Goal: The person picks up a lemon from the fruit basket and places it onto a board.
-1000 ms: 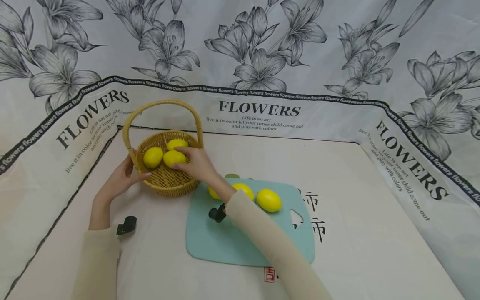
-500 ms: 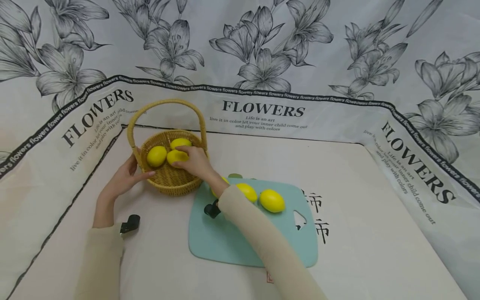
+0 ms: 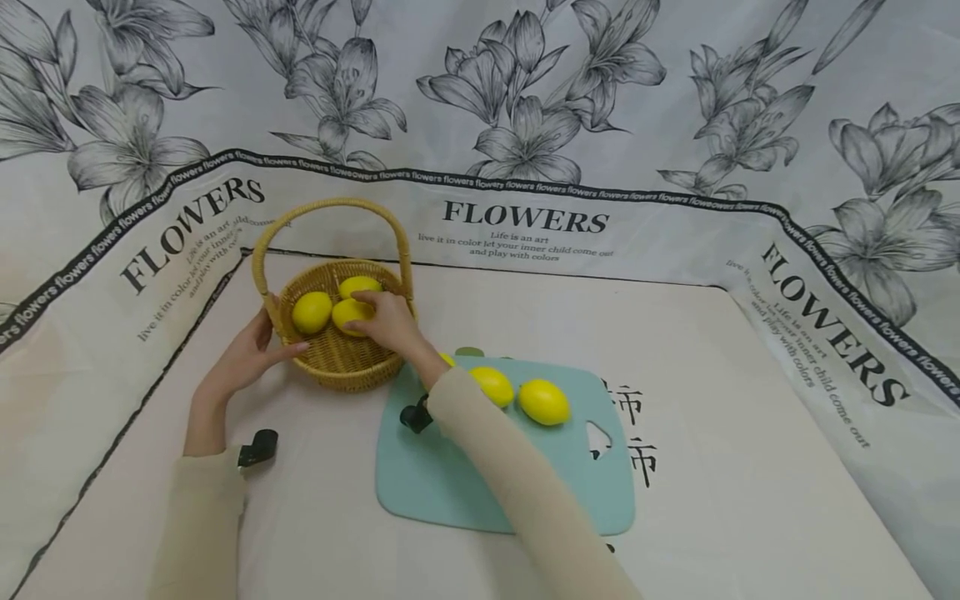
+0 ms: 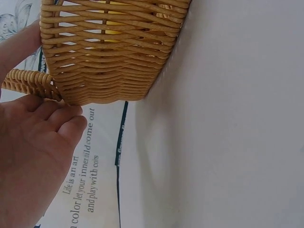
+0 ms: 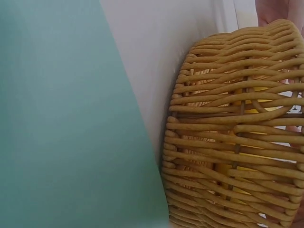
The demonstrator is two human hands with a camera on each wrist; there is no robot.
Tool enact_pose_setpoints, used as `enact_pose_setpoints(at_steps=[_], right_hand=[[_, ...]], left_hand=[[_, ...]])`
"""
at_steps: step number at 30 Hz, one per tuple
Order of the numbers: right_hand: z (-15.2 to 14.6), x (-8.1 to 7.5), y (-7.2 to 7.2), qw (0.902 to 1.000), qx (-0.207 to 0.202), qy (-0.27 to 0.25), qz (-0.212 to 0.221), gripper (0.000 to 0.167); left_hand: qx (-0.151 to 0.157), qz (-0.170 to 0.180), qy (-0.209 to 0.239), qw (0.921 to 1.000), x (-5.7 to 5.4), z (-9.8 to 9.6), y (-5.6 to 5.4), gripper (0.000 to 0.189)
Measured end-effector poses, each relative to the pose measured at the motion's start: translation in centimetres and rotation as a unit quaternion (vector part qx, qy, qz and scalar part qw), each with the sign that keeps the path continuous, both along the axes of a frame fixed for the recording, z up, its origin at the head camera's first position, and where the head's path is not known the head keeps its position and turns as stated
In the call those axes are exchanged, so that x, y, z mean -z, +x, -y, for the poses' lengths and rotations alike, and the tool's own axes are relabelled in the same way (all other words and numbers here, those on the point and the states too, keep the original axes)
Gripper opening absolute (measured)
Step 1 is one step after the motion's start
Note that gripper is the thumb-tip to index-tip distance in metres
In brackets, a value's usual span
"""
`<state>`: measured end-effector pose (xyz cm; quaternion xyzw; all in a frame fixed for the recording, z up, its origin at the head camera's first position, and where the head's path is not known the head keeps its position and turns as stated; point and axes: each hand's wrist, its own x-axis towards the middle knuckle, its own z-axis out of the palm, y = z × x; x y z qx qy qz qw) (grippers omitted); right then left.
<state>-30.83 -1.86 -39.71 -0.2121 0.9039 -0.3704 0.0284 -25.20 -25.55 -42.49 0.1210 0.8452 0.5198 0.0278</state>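
A wicker basket [image 3: 352,379] with an arched handle stands at the left of the table, with several yellow lemons inside, one at the left [image 3: 312,313] and one at the back [image 3: 360,287]. My left hand [image 3: 243,358] grips its left side, thumb over the rim; in the left wrist view the fingers lie around the handle's base. Inside the basket, my right hand [image 3: 395,327] holds a lemon [image 3: 349,317] between thumb and fingers. That hand is out of sight in the right wrist view, where the basket's woven wall [image 5: 228,133] fills the right side.
A pale teal cutting board [image 3: 450,492] lies to the right of the basket. Lemons rest on it, one in the middle [image 3: 492,387] and one near the handle hole [image 3: 544,402]; another is partly hidden by my right arm. A flower-printed cloth [image 3: 525,221] hangs behind the table.
The right wrist and forearm have shifted slightly left. Both hands keep their hold, and the lemons in the basket look almost unchanged. The whole head view has shifted a little.
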Motion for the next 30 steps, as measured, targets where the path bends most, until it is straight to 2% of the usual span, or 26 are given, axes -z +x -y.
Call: enact_pose_setpoints(at_steps=[1, 4, 12, 20, 25, 30], right_hand=[[0.1, 0.0, -0.1, 1.0, 0.001, 0.0, 0.001, 0.052], [0.4, 0.1, -0.3, 1.0, 0.004, -0.003, 0.005, 0.052], [0.6, 0.3, -0.7, 0.9997, 0.015, -0.012, 0.017, 0.053], [0.7, 0.3, -0.9, 0.9993, 0.02, 0.001, 0.031, 0.051], [0.9, 0.4, -1.0, 0.9989, 0.019, 0.008, 0.041, 0.052], [1.1, 0.6, -1.0, 0.9975, 0.023, 0.031, 0.059, 0.057]], left_hand=[[-0.001, -0.002, -0.002, 1.0, 0.4, 0.3, -0.3, 0.098], [0.0, -0.006, -0.002, 1.0, -0.1, 0.2, 0.0, 0.098], [0.006, 0.005, 0.015, 0.9999, -2.2, -0.9, 1.4, 0.097], [0.008, 0.009, 0.016, 0.9998, -2.7, -1.2, 1.9, 0.097], [0.001, 0.013, 0.011, 0.9999, -2.3, -1.0, 1.4, 0.096], [0.0, 0.003, 0.005, 1.0, -0.5, -0.2, 0.2, 0.096]])
